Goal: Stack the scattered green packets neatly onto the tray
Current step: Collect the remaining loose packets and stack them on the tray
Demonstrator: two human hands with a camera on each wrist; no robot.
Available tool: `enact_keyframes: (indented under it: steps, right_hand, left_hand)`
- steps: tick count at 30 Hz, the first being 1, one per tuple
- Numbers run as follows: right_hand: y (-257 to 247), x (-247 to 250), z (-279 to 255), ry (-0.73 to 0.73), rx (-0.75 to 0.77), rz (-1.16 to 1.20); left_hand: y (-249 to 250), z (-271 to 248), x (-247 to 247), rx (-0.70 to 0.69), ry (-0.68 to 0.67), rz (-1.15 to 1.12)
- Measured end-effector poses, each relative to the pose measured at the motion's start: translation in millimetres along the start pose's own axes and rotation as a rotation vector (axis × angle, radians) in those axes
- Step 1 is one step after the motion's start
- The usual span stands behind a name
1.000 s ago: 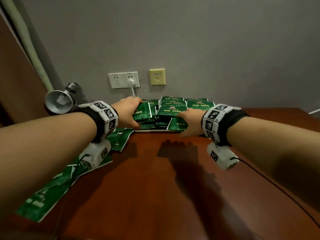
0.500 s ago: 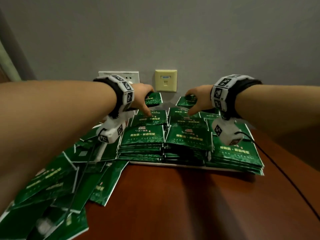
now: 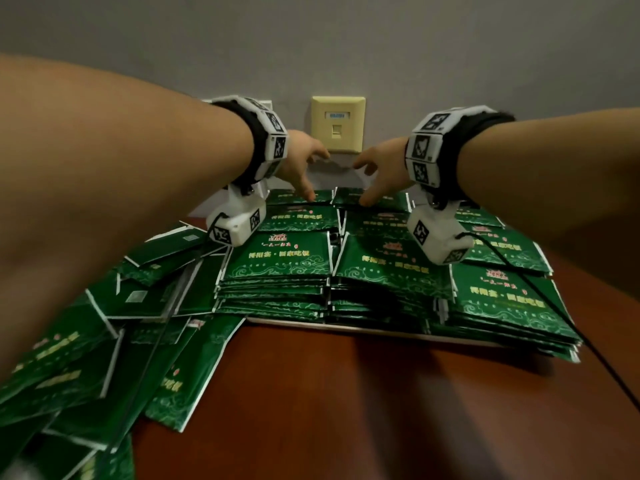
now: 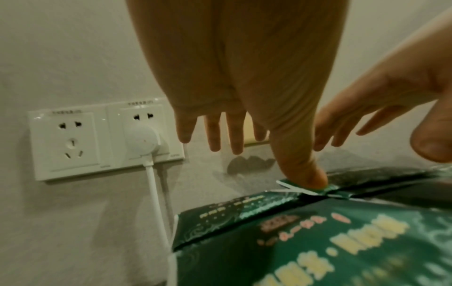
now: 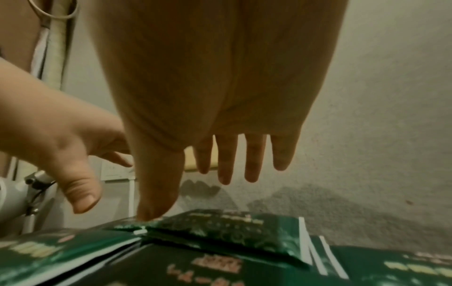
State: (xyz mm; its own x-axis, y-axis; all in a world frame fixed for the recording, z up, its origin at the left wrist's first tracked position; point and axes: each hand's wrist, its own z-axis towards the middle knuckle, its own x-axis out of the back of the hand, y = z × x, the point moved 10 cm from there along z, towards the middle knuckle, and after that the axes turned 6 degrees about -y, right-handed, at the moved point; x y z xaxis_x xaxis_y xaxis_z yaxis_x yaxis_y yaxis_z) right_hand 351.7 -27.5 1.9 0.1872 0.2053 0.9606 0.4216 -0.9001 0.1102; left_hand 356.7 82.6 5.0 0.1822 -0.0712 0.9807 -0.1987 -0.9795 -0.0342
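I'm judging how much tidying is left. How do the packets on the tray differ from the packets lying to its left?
The packets on the tray sit in squared, level stacks, printed faces up and edges aligned; the loose packets overlap at odd angles. The tray's packets rise several layers high; the loose ones spread out in a low heap on the table. Both hands touch only the tray's back row. All share the same green wrapper.

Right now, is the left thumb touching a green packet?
Touching. The left wrist view shows the left hand with its thumb tip pressed onto the corner of a back-row green packet, with no gap.
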Motion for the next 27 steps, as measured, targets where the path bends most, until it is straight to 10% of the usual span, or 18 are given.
enact_keyframes:
  steps: [11, 27]
  right_hand:
    - [-77.9, 0.6, -112.7, 0.073, 0.147, 0.011]
    - [-289.2, -155.5, -239.7, -0.065, 0.324, -0.099]
  left_hand:
    - [3.3, -139.6, 6.9, 0.104, 0.075, 0.052]
    - [-35.0, -365.6, -208.5, 0.643, -0.124, -0.075]
